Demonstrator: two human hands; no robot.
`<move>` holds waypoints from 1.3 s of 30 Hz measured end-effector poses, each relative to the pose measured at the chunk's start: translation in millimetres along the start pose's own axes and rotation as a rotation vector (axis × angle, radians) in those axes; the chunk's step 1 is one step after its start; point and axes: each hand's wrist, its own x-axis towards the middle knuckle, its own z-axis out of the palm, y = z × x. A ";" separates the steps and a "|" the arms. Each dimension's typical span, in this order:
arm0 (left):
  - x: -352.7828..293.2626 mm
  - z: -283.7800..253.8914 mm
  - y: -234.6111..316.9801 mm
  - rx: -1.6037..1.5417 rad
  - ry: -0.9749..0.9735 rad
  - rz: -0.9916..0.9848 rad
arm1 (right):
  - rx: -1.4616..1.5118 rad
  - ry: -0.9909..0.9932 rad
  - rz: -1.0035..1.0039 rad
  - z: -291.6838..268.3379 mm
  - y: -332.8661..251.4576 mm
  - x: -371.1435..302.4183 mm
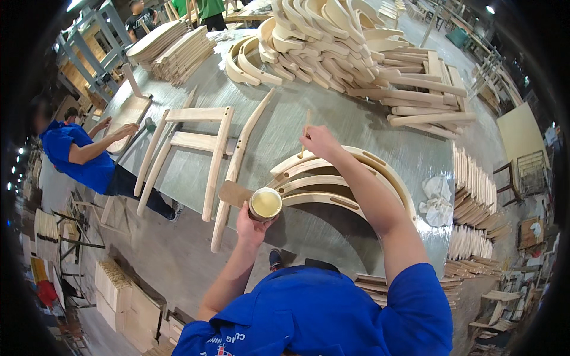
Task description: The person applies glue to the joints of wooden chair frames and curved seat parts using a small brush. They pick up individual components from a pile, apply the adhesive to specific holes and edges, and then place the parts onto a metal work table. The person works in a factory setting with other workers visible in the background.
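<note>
My left hand [252,229] is wrapped round a small cup [265,204] of pale yellow liquid, held upright near the table's front edge. A flat brown wooden piece [234,193] shows just left of the cup; I cannot tell whether it is joined to it. Pinched in my right hand [321,142] is a thin wooden stick [308,117], whose lower end is at the outermost of several curved wooden pieces [385,166]. These arcs lie nested on the table, with dark slots or holes near their ends.
Chair-leg frames [199,114] and a long bent leg [244,137] lie left on the metal-topped table [291,98]. Stacked curved parts [323,44] fill the back. A crumpled white cloth [436,199] lies right. A co-worker in blue [80,154] stands left, near a hammer [148,126].
</note>
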 end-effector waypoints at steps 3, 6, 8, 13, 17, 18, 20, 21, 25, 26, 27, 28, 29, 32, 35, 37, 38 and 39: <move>-3.2 -2.9 2.9 0.021 -0.011 0.006 | 0.075 -0.041 0.051 5.4 -7.0 1.9; -4.4 -5.5 4.6 0.041 -0.040 0.015 | 0.165 -0.105 0.172 -2.8 -5.2 1.0; -6.4 -4.9 3.2 0.059 -0.020 0.032 | 0.169 -0.108 0.176 -6.4 -7.1 -1.0; -2.9 4.6 7.3 0.087 0.020 0.053 | 0.073 -0.106 0.057 -18.8 -17.6 -11.6; 11.1 18.5 9.8 0.077 0.014 0.086 | 0.040 -0.039 -0.120 -28.6 -26.7 -19.9; 13.7 15.7 14.3 0.126 -0.012 0.115 | 0.184 -0.040 -0.132 -30.0 -42.0 -26.8; 16.7 20.2 16.2 0.093 0.005 0.134 | 0.369 -0.036 -0.089 -38.9 -76.9 -43.9; 16.3 26.0 17.8 0.084 0.009 0.146 | 0.424 -0.027 -0.043 -42.2 -89.9 -51.6; 15.2 31.8 21.7 0.100 -0.048 0.182 | 0.369 -0.001 0.011 -27.0 -109.9 -68.2; 14.9 32.7 22.1 0.082 -0.060 0.180 | 0.384 -0.008 0.026 -19.2 -107.2 -70.1; 14.4 33.1 22.6 0.064 -0.071 0.178 | 0.465 0.021 0.073 -10.9 -104.7 -71.4; 13.5 33.1 23.2 0.044 -0.078 0.177 | 0.547 0.047 0.121 -2.2 -103.1 -71.8; 12.5 32.7 24.1 0.048 -0.065 0.169 | 0.628 0.073 0.169 5.0 -100.7 -72.7; 11.3 27.3 28.8 0.038 -0.042 0.149 | 0.946 0.133 0.331 15.6 -88.8 -75.7; 14.6 17.4 33.9 -0.003 -0.039 0.140 | 1.242 0.188 0.375 22.4 -81.5 -84.2; 18.3 11.8 36.4 -0.022 -0.026 0.143 | 1.442 0.186 0.453 26.0 -81.6 -90.5; 20.5 10.6 36.5 -0.037 -0.029 0.148 | 1.491 0.200 0.506 29.0 -83.6 -91.6; 22.7 9.7 36.3 -0.052 -0.032 0.154 | 1.539 0.213 0.560 32.1 -85.5 -92.3</move>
